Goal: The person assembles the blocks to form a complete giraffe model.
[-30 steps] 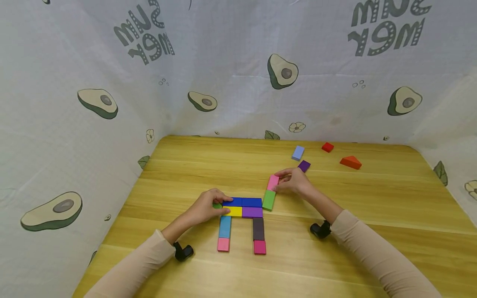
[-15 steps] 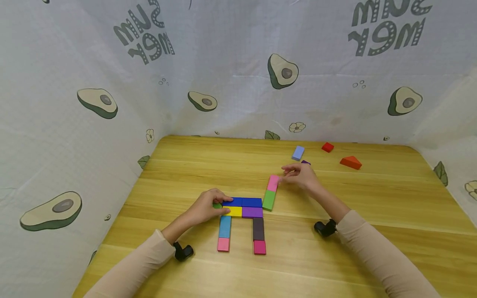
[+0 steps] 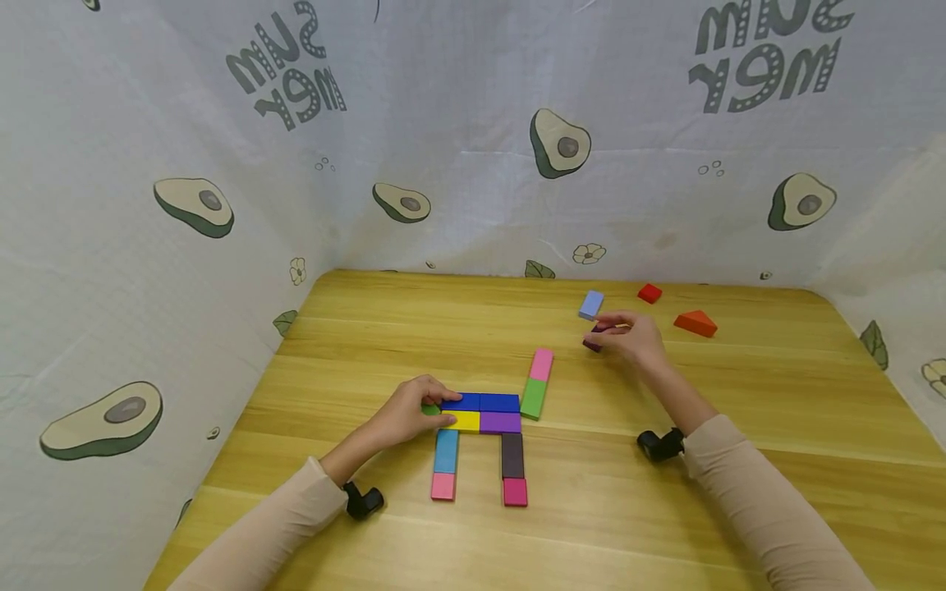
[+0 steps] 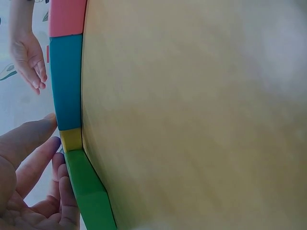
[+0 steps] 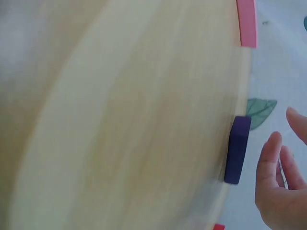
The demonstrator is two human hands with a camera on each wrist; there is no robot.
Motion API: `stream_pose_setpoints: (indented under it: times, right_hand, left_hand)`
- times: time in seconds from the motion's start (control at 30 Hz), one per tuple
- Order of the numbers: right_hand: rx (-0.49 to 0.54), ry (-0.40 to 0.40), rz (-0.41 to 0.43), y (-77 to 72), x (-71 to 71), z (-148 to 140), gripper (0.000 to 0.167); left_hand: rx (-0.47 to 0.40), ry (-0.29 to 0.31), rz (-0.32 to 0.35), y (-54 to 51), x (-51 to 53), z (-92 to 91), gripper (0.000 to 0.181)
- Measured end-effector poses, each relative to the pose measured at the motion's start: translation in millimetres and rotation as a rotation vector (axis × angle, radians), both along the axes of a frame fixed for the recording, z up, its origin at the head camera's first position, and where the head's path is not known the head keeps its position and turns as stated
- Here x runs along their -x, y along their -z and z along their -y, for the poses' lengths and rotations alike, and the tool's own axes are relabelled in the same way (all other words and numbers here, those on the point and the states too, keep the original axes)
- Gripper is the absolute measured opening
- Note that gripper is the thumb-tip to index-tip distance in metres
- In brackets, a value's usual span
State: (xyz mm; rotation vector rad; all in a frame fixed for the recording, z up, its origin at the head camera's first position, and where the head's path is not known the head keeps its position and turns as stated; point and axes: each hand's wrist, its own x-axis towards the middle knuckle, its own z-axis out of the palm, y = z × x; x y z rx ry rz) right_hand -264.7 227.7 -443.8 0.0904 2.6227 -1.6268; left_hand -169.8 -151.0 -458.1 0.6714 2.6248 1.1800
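In the head view, my left hand (image 3: pixel 402 414) rests its fingertips on the blue block (image 3: pixel 461 401) and the yellow block (image 3: pixel 464 421). A green block (image 4: pixel 91 191) lies beside those fingers, mostly hidden from above. My right hand (image 3: pixel 631 335) hovers at a dark purple block (image 3: pixel 594 340), thumb and fingers spread either side of it. The right wrist view shows a gap between the fingertips and this block. Left of it, a pink block (image 3: pixel 542 364) and a light green block (image 3: pixel 534 399) lie end to end, slanting from the figure's upper right corner.
A violet block (image 3: pixel 500 423) and second blue block complete the body row. Below run two columns, light blue (image 3: pixel 447 451) over pink and dark grey (image 3: pixel 512 455) over magenta. Farther back lie a periwinkle block (image 3: pixel 591 304), red block (image 3: pixel 649 293) and orange-red triangle (image 3: pixel 695 322).
My right hand has left the pink block and moved back and to the right, to the dark purple block. My left hand has stayed in place.
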Motion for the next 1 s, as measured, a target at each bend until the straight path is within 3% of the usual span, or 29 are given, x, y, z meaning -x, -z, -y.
stream_pose_setpoints:
  times: [0.43,1.0]
  right_hand:
    - [0.067,0.147,0.11,2.5,8.2,-12,0.058]
    - [0.036,0.108,0.148,8.2,13.8,-9,0.053]
  left_hand:
    - [0.0,-0.003,-0.002,-0.2,-0.5,-0.1,0.028]
    - [-0.001,-0.009,0.008,0.5,-0.5,-0.4,0.029]
